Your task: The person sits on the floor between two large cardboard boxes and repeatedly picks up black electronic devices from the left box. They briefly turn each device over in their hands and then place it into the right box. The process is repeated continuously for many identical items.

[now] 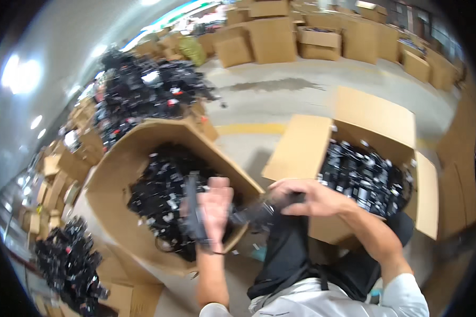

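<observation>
Both hands up front, each clamped on one end of a dark strap-like item (248, 214): left hand (214, 208), right hand (307, 196). Behind: two open cardboard boxes of black parts, tilted box (116, 174) left, upright box (375, 121) right. Farther back: loose black pile (143, 90), stacked cartons (301, 31).

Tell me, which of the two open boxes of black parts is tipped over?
The left cardboard box, beside the left hand; it leans sideways, while the right box stands upright.

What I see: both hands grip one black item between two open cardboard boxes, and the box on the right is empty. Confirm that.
Not quite. In the head view the right box is full of black items, not empty. Both hands, left and right, do grip one black item between the two open boxes.
</observation>
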Tool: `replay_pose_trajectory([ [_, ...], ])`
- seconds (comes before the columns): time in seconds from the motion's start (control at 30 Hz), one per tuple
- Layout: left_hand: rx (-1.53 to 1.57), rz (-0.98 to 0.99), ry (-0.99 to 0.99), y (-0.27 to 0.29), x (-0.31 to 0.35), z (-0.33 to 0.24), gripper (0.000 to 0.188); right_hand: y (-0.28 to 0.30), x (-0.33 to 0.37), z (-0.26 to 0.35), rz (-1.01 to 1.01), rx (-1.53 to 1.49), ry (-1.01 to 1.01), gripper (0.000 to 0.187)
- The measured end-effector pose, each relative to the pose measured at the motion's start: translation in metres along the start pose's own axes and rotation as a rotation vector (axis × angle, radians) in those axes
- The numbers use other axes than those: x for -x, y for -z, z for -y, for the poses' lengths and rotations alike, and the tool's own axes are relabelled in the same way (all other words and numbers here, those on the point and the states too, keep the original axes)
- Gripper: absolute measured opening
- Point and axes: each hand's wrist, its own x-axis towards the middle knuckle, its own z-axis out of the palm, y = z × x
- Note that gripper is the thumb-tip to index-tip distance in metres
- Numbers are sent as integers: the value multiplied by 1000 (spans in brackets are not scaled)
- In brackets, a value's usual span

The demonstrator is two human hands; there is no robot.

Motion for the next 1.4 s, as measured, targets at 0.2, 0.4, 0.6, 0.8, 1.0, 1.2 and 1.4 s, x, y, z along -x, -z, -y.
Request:
replay_pose_trajectory([
  [0.2,328,144,392,-44,49,39,63,-13,-26,22,136,307,234,59],
  [0.4,504,101,204,-36,52,43,68,-50,-19,8,-377,-441,-11,71],
  [0.6,-109,-224,-414,-88,10,51,77,-101,-11,29,-849,-516,-47,64],
  [0.8,-468,3,-631,-107,10,37,91,-43,-11,26,-909,-654,-237,35],
  [1.0,-784,-484,-1090,-136,-43,52,55,-11,-24,11,-1114,-583,-58,30],
  [1.2,-758,-162,-923,-204,-84,33,82,99,12,40,-672,-223,157,69],
  [1.4,-419,461,-442,-183,-154,94,64,162,64,24,-710,297,4,65],
])
